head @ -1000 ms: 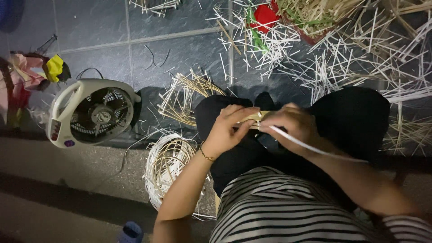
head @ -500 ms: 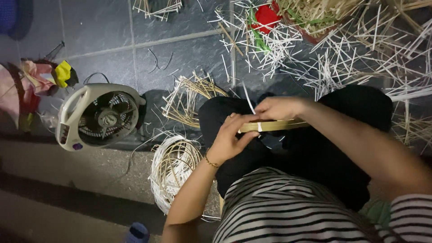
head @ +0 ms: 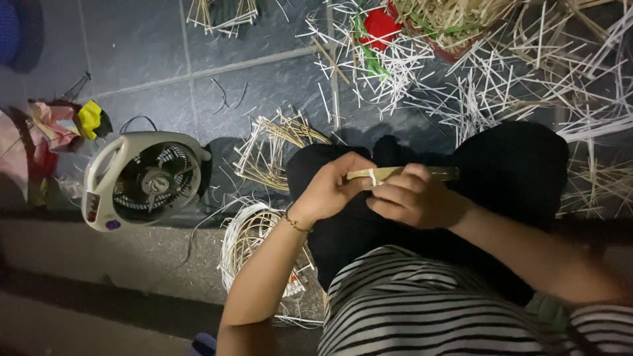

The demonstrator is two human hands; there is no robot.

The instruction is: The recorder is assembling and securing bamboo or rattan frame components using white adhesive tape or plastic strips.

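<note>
We see both hands meeting over the lap, above black trousers (head: 514,171), with a striped shirt (head: 422,310) below them in the view. The left hand (head: 330,191) is curled, its thumb and fingers pinching the near end of a flat bamboo strip (head: 402,173) that lies level across the knees. The right hand (head: 412,198) is closed over the middle of the same strip, fingers folded on top of it, and the far end pokes out past the knuckles toward the right knee. A pale band crosses the strip between the two hands; we cannot tell what it is. A thin bracelet (head: 297,224) circles the left wrist.

On the tiled floor (head: 138,59), a small white fan (head: 145,178) lies face up towards its left edge, just beside the left knee. Between the fan and the knee sits a loose bundle of yellowish strips (head: 270,148), and nearer the body a coil of pale cane (head: 254,244) rests touching the left forearm's shadowed side. Cut white and straw-coloured slivers (head: 461,99) are scattered thickly over the far right part of the floor, with a red object (head: 382,26) among them near the far edge. Crumpled coloured cloth (head: 59,125) lies at the left edge.
</note>
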